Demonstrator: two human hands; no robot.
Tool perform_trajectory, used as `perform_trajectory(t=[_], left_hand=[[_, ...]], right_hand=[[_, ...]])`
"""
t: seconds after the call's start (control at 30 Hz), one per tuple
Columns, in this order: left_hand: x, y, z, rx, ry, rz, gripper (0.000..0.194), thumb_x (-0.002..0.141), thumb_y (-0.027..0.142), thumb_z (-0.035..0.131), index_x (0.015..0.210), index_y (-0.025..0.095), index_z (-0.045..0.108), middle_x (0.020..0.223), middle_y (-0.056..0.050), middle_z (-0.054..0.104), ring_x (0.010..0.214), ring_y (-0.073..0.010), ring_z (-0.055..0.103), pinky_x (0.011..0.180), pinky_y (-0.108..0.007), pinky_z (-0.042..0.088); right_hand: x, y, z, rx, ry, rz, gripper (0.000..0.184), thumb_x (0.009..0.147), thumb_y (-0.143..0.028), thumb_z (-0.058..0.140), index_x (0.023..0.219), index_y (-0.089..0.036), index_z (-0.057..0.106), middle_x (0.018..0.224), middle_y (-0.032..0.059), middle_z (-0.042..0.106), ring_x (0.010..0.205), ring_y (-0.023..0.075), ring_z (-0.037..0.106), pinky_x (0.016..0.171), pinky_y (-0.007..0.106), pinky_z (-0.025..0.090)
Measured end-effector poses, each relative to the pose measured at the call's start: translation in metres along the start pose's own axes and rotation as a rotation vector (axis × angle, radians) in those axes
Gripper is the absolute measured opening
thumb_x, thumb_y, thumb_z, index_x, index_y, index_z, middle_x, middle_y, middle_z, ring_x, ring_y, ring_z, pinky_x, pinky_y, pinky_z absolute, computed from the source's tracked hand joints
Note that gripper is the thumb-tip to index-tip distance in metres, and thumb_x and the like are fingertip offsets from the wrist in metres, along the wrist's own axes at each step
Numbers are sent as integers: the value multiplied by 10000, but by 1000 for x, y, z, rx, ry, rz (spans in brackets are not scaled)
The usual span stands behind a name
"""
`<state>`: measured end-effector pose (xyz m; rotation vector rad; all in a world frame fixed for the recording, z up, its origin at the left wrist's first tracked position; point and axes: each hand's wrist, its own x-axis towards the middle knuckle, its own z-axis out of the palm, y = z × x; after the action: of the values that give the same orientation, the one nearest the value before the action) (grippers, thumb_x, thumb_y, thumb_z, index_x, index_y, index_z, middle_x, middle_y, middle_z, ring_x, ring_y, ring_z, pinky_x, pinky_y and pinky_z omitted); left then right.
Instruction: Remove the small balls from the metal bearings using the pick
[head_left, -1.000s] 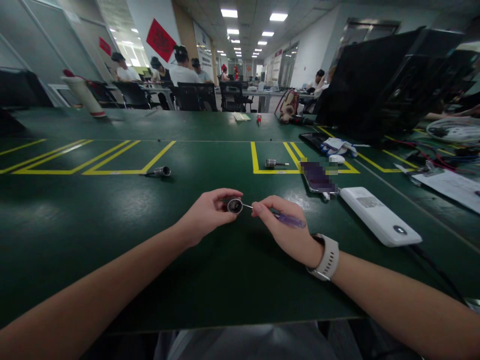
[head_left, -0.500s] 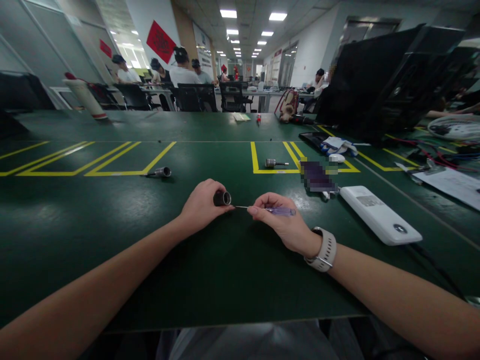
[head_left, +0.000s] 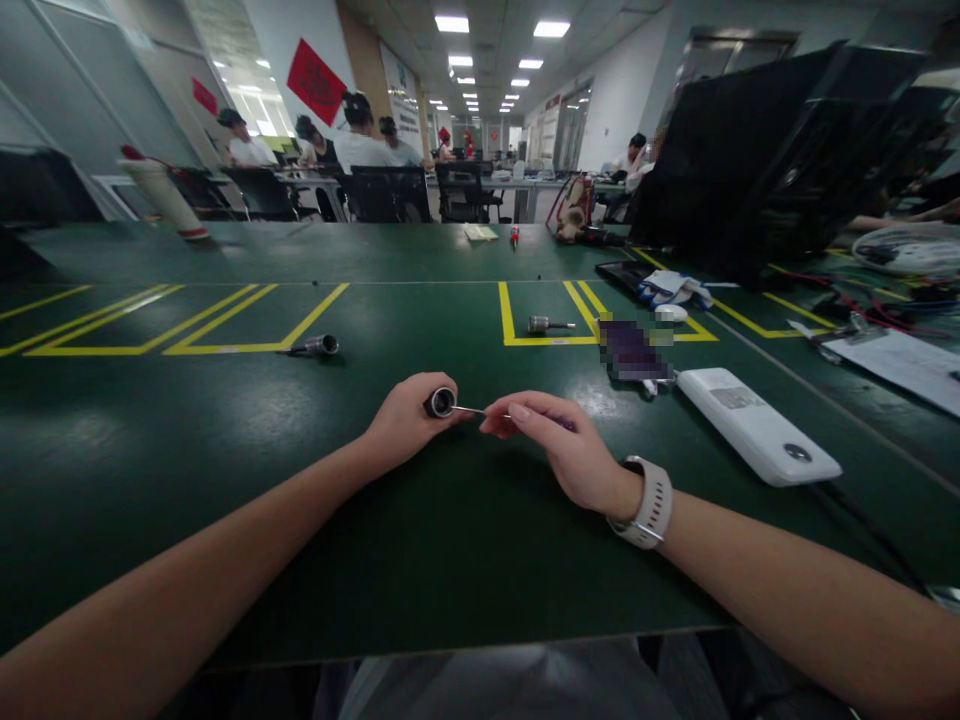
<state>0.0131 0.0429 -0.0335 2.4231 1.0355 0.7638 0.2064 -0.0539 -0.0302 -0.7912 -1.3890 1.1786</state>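
A: What are your hands on?

B: Left hand (head_left: 409,420) is clamped round a black tube (head_left: 442,402), mouth towards my camera. Right hand (head_left: 566,450) has its fingers pinched on a screwdriver (head_left: 469,409), shaft pointing at 9 o'clock. Tip's at the tube's rim; from over here I can't tell if it's touching.

A: What could bite you?

B: Skidding, mostly. Push sideways and the tip could slide off that rim into my left fingertips, which sit just beside the shaft. Slack left grip and the tube could twist, too.

A: Room?

B: Clock centred on the tube: one loose part (head_left: 324,345) at 10, another (head_left: 538,324) at 2 inside the yellow tape (head_left: 508,315). Phone (head_left: 637,350) is past that, power bank (head_left: 757,425) at 3, near my right wrist, so a wide elbow might nudge it or its cable (head_left: 862,520). Table edge (head_left: 480,648) runs along 6. Best room's towards 9, over green table (head_left: 187,440).
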Motion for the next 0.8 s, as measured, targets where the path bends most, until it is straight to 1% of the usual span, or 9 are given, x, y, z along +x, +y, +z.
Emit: perform_trajectory(t=[0.07, 0.17, 0.27, 0.37, 0.5, 0.6, 0.8], left_hand=[[-1, 1, 1, -25, -1, 32, 219, 735, 363, 625, 731, 161, 540, 707, 4, 544, 658, -142, 499, 603, -268, 380], [-3, 3, 3, -37, -4, 46, 168, 749, 313, 606, 741, 163, 531, 706, 15, 532, 645, -129, 489, 588, -255, 373], [-4, 6, 5, -27, 24, 67, 154, 764, 285, 589, 715, 166, 506, 690, 26, 511, 636, -118, 475, 583, -245, 366], [-6, 9, 7, -25, 55, 95, 140, 774, 255, 574, 701, 166, 494, 696, 26, 506, 642, -113, 473, 589, -240, 369], [-8, 12, 9, -20, 55, 126, 113, 773, 219, 561, 698, 165, 497, 688, 28, 506, 634, -108, 470, 584, -234, 368], [-8, 12, 9, -19, 64, 134, 128, 768, 227, 573, 686, 165, 497, 672, 31, 500, 621, -105, 465, 577, -231, 364], [-8, 13, 10, -65, 75, 122, 184, 758, 294, 614, 685, 166, 503, 663, 32, 507, 606, -101, 470, 560, -226, 368]], right_hand=[[-1, -3, 1, -54, -26, 2, 198, 888, -299, 527, 986, -229, 684, 951, 30, 691, 910, 162, 636, 845, 344, 485], [-2, -10, 3, -227, -56, 1, 186, 888, -270, 518, 968, -199, 670, 944, 42, 684, 915, 168, 631, 849, 347, 478], [-3, -16, 7, -404, -56, -25, 166, 881, -237, 509, 920, -171, 656, 916, 54, 681, 891, 173, 627, 822, 341, 477], [-5, -18, 10, -502, -50, -68, 157, 878, -227, 504, 924, -173, 643, 922, 58, 677, 903, 181, 619, 827, 353, 472], [-8, -17, 11, -564, -54, -151, 143, 875, -205, 506, 943, -179, 629, 920, 60, 665, 887, 176, 610, 823, 351, 472], [-8, -16, 12, -579, -68, -204, 137, 871, -185, 508, 944, -174, 623, 913, 64, 661, 878, 175, 606, 817, 349, 475], [-8, -17, 12, -570, -127, -236, 140, 866, -175, 513, 952, -180, 624, 933, 69, 669, 899, 179, 612, 842, 359, 477]])
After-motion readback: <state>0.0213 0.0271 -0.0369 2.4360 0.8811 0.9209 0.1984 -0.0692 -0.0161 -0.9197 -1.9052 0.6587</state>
